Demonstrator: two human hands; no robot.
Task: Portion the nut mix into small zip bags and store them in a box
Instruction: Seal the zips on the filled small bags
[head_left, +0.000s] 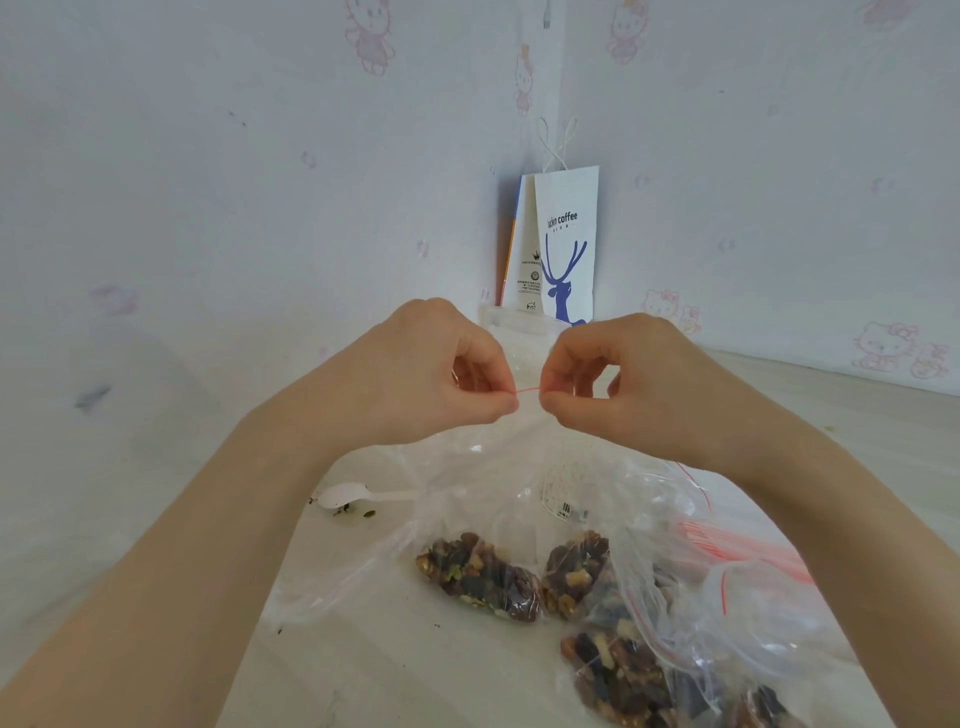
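My left hand (441, 369) and my right hand (618, 374) are raised above the table, each pinching the red zip strip at the top of a clear zip bag (509, 467). That bag hangs down to the table, with nut mix (478, 577) in its bottom. More filled small bags of nuts (618, 670) lie at the lower right. A stack of unused zip bags with red strips (737, 551) lies to the right. A clear plastic box (514, 322) sits behind my hands, mostly hidden.
A white plastic spoon (348, 493) lies on the table to the left, with crumbs beside it. A white paper coffee bag (566, 244) stands in the wall corner. The wallpapered walls close off the back and left.
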